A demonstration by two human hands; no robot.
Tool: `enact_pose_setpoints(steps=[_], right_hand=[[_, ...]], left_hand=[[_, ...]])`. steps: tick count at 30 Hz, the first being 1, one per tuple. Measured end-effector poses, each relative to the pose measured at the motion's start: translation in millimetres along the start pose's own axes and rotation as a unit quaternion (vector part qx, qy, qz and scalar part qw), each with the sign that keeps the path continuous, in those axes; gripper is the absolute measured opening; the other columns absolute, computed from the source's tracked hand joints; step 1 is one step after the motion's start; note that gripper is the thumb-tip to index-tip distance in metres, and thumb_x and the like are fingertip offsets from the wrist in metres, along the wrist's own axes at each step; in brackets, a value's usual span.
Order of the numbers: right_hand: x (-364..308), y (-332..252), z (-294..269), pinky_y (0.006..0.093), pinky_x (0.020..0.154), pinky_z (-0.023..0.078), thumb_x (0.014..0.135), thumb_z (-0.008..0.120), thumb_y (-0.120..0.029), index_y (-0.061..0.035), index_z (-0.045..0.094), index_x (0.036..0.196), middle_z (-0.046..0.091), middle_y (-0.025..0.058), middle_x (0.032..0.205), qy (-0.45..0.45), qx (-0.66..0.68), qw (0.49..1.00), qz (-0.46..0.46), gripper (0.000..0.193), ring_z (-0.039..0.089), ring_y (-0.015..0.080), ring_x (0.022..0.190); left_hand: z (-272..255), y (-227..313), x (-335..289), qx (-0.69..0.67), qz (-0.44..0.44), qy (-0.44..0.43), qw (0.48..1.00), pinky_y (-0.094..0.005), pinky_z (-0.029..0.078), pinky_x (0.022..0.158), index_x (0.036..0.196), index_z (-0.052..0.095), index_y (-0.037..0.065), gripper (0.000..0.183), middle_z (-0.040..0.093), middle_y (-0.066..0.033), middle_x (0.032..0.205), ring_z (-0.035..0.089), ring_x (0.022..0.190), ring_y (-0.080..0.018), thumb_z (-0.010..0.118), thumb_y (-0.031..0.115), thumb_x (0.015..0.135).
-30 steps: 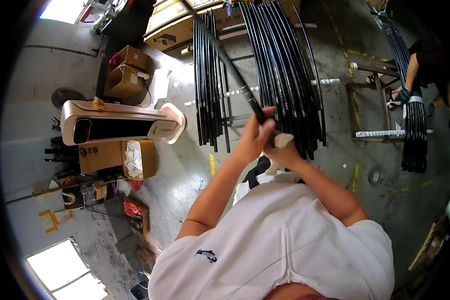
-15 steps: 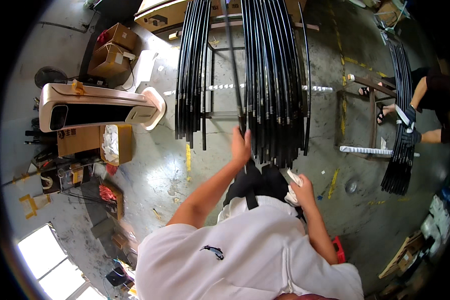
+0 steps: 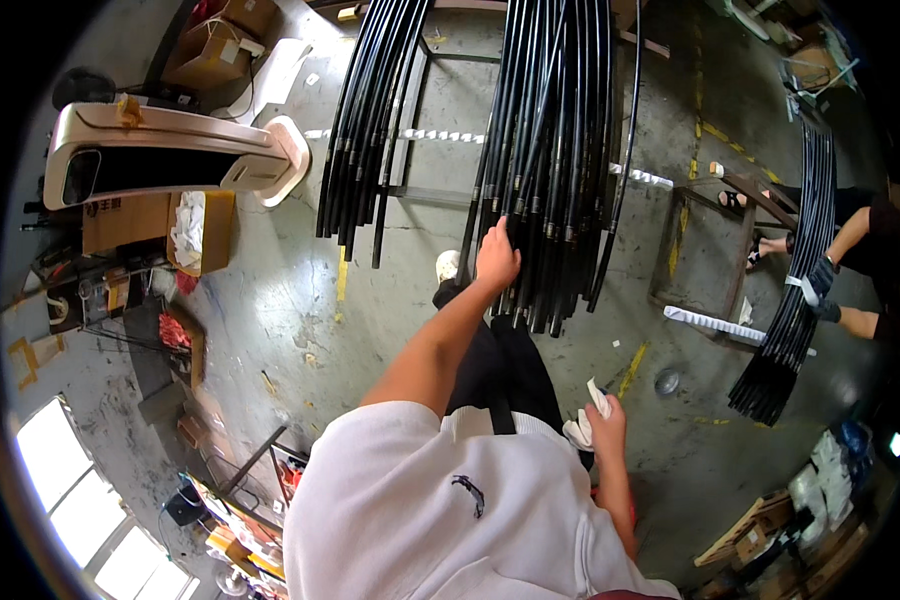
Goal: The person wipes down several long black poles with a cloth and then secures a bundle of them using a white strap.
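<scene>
My left hand [image 3: 498,257] reaches forward to the larger bundle of long black rods [image 3: 545,200]. Its fingers are closed round the near end of a black rod [image 3: 541,90] that lies slantwise over the others. My right hand [image 3: 609,428] is down by my right hip, closed on a crumpled white cloth [image 3: 577,432]. A smaller bundle of black rods [image 3: 362,140] lies to the left, a gap apart. One single rod [image 3: 625,150] rests to the right of the larger bundle.
The rods lie across a metal rack with a white-wrapped bar [image 3: 440,135]. At left stand a beige machine [image 3: 180,150] and an open carton [image 3: 217,235]. On the right, a gloved person handles another rod bundle [image 3: 805,270] beside a metal stand [image 3: 660,260].
The rod in my left hand has moved right, from the gap onto the larger bundle. My body has turned and stepped, shifting the view. My right hand keeps the cloth.
</scene>
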State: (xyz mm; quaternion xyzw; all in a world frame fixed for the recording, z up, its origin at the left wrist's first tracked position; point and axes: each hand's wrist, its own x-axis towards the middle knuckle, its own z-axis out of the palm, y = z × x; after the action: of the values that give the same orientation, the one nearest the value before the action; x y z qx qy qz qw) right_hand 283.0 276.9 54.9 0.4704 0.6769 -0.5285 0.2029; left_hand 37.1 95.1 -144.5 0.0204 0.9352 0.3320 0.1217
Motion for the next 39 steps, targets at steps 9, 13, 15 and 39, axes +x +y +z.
enact_pose_setpoints(steps=[9,13,15,39], right_hand=[[8.1,-4.2,11.2,0.0246,0.063,0.043,0.076,0.061,-0.005,0.003,0.05,0.102,0.055,0.0046,0.084,-0.014,0.008,1.0,-0.027,0.029,0.053,0.0102,0.073],[6.3,-9.8,25.4,0.0245,0.061,0.043,0.076,0.061,-0.004,0.002,0.051,0.1,0.054,0.0035,0.082,-0.001,0.011,0.999,-0.033,0.026,0.052,0.0097,0.07],[3.3,-12.0,28.5,0.0246,0.061,0.043,0.077,0.06,-0.005,0.0016,0.051,0.1,0.054,0.0034,0.082,-0.006,-0.01,0.999,-0.038,0.025,0.052,0.0097,0.07],[-24.1,-91.6,147.3,0.0267,0.066,0.045,0.092,0.043,-0.027,-0.0044,0.054,0.09,0.056,0.0045,0.082,-0.124,0.189,0.969,0.098,0.025,0.054,0.0125,0.074]], left_hand=[[-12.5,16.0,6.3,-0.086,0.004,-0.07,0.994,-0.04,0.039,0.09,0.131,0.027,0.008,0.069,0.04,-0.0181,0.117,0.043,0.108,-0.034,0.062,0.015,0.072],[-6.0,2.3,12.9,-0.039,0.007,-0.055,0.998,-0.0396,0.041,0.089,0.129,0.032,0.008,0.064,0.04,-0.0149,0.122,0.044,0.109,-0.0325,0.061,0.019,0.073],[-7.2,-6.6,16.8,-0.033,-0.008,-0.082,0.996,-0.0396,0.04,0.09,0.128,0.033,0.008,0.062,0.04,-0.0146,0.124,0.043,0.11,-0.032,0.06,0.021,0.074],[-128.6,-224.1,27.2,0.063,-0.395,-0.137,0.906,-0.0408,0.043,0.088,0.112,0.042,0.006,0.044,0.05,-0.016,0.115,0.048,0.109,-0.0323,0.06,0.022,0.075]])
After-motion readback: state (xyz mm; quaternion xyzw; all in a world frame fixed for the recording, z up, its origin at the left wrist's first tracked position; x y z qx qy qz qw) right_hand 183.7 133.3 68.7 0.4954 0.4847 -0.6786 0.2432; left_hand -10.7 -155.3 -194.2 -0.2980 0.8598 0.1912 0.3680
